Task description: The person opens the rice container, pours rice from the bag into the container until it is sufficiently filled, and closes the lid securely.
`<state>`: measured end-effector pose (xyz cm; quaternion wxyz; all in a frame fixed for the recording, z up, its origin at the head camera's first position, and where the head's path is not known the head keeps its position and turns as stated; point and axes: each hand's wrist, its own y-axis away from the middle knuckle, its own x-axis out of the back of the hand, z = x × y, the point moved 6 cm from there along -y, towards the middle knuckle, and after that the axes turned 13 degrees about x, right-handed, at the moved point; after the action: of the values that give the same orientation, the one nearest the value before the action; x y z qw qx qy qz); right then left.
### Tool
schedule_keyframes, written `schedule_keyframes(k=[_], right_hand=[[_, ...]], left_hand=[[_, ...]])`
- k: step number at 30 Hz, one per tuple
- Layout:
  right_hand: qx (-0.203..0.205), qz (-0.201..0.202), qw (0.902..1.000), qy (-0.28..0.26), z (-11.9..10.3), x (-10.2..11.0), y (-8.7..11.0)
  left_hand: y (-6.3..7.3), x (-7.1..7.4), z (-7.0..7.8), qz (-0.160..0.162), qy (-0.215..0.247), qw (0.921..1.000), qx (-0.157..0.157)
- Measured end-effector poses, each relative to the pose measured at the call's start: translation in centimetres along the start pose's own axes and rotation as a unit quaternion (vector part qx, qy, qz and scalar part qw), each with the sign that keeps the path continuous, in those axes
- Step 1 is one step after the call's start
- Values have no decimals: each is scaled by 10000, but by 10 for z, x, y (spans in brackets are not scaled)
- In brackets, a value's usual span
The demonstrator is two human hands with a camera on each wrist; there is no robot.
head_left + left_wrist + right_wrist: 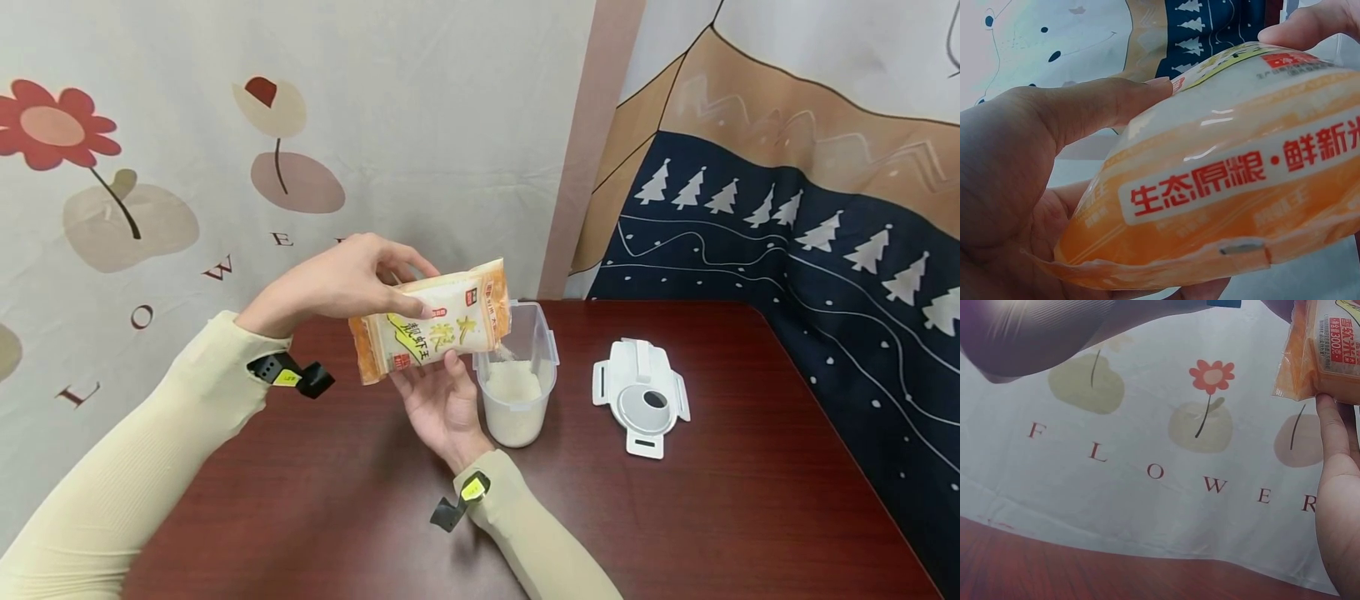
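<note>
One clear container (pixel 538 335): white grains (pixel 514 383) inside | bag (pixel 442 321) tipped above | left fingers (pixel 411 257), right fingers (pixel 404 385) gripping bag

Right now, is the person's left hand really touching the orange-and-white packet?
Touching. The head view shows it: the left hand grips the packet from above, its thumb lying on the printed front.
</note>
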<state>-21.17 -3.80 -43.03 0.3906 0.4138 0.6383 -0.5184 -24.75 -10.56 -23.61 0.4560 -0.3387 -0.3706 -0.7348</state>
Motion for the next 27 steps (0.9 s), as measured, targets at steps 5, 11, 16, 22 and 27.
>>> schedule_keyframes(k=[5,11,16,22,27], right_hand=[[-18,20,10000,-2,0,-1,1],[-29,3,10000,-16,1,-2,2],[-38,31,10000,-79,1,-2,1],[-32,59,9999,-107,2,-2,1],[-34,34,10000,-52,2,-2,1]], left_hand=[[1,0,0,-8,-16,10000,-20],[1,0,0,-3,-30,10000,7],[1,0,0,-31,18,10000,-40],[1,0,1,-78,38,9999,-109],[1,1,1,-84,15,9999,-54]])
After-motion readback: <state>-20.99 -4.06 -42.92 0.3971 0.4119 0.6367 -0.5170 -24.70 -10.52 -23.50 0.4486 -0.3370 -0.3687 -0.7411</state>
